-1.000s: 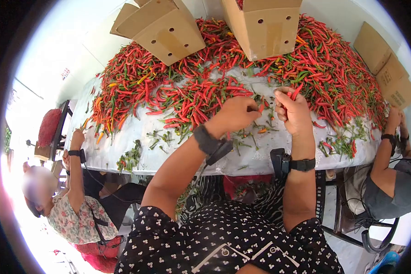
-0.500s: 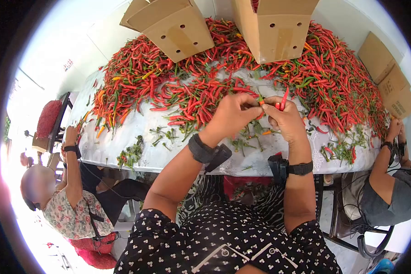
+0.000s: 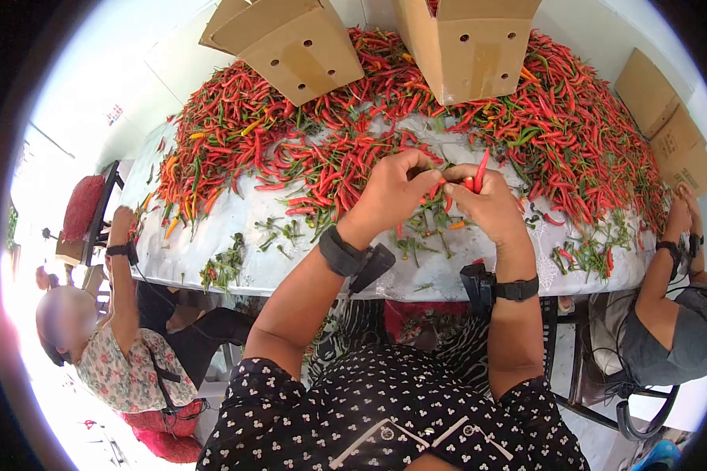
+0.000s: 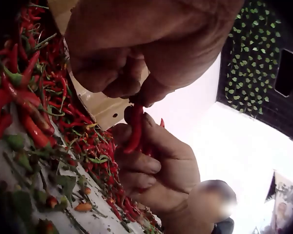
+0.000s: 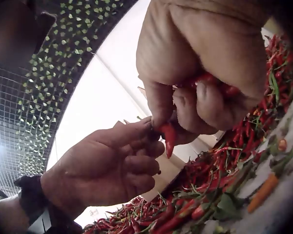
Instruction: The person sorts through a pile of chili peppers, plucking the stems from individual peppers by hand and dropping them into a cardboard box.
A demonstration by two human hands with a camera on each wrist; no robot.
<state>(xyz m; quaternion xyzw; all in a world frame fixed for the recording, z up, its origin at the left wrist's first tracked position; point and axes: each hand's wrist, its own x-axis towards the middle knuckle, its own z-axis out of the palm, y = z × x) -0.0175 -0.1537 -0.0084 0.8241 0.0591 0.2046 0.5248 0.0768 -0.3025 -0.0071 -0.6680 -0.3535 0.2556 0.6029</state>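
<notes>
Over the near part of the table, my left hand (image 3: 397,188) and right hand (image 3: 491,204) meet fingertip to fingertip. Between them is a red chili pepper (image 4: 135,129), its body in the right thumb and fingers. The left thumb and forefinger pinch that chili at its stem end, which the fingertips mostly hide. More red chilies (image 5: 205,79) are tucked under the curled fingers of the right hand, and one (image 3: 481,169) sticks up above them. Beneath the hands lie loose green stems (image 3: 412,247) and an orange chili piece (image 3: 457,225).
A large heap of chilies (image 3: 581,133) curves across the back of the table (image 3: 322,271). Two cardboard boxes (image 3: 302,59) (image 3: 479,67) stand on the heap. A pile of stems (image 3: 224,265) lies near the front edge. People sit at the left (image 3: 145,361) and right (image 3: 672,330).
My left hand has come across to my right hand, and both have closed in on one chili. In the last half second the joined hands have shifted only slightly.
</notes>
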